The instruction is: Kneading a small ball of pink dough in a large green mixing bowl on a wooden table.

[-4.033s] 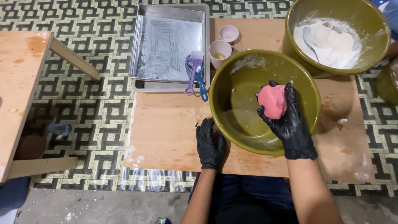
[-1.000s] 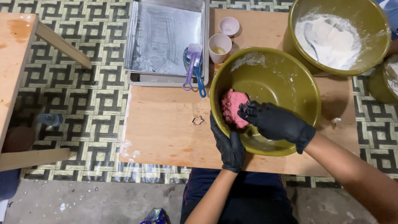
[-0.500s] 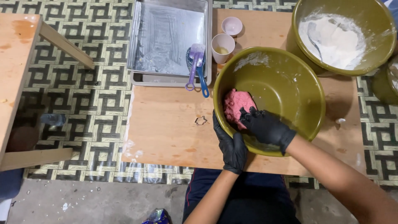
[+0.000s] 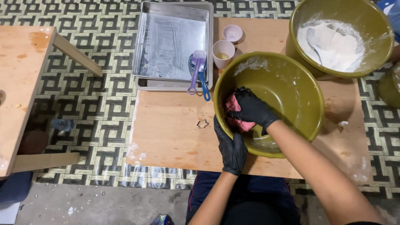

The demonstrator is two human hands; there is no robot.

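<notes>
A lump of pink dough (image 4: 234,113) lies against the left inner wall of a large olive-green bowl (image 4: 291,91) on a low wooden board (image 4: 166,133). My right hand (image 4: 252,109), in a black glove, presses down on the dough with its fingers curled over it. My left hand (image 4: 231,148), also gloved in black, grips the bowl's near left rim from outside.
A second olive bowl (image 4: 346,25) with white flour stands at the back right. A metal baking tray (image 4: 173,41) with purple and blue scoops (image 4: 198,75), two small cups (image 4: 223,52) and a metal cookie cutter (image 4: 203,123) are nearby. A wooden table (image 4: 21,91) stands left.
Four seconds ago my right hand held the dough up in the bowl; now it presses the dough against the bowl's left wall. My left hand has moved onto the bowl's rim.
</notes>
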